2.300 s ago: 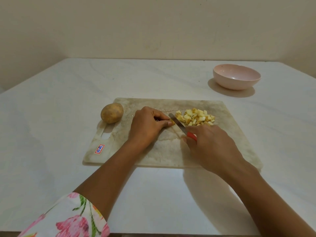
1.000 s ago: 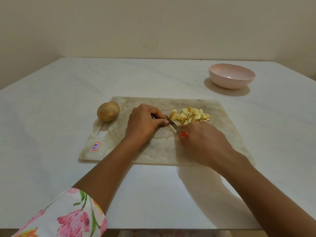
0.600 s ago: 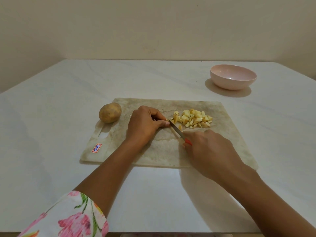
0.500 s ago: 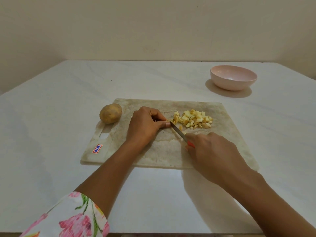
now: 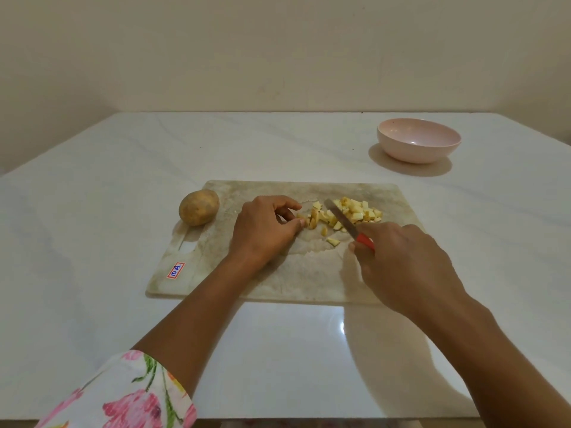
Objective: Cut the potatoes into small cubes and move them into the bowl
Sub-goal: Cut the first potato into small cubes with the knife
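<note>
Gripping the red handle of one knife, the right hand has its fingers wrapped round it. The blade slants up and to the left across the near-left edge of a heap of potato cubes. Whether the edge touches the board cannot be told.

The left hand rests on the cutting board with its fingers curled and its thumb tip against a small potato piece at the left end of the heap. Whether it actually pinches that piece cannot be told.

The cubes in the heap are pale yellow, some with skin on, and too many and too crowded to count. Two stray cubes lie apart from it on the near side, one just below the heap and one near the knife handle.

One whole potato, unpeeled, sits at the board's far left corner, by the handle slot. One red-bordered sticker is on the board's near left end.

One pink bowl stands on the white table beyond the board's far right corner, well apart from the cubes. One floral sleeve covers the left upper arm at the bottom edge.
</note>
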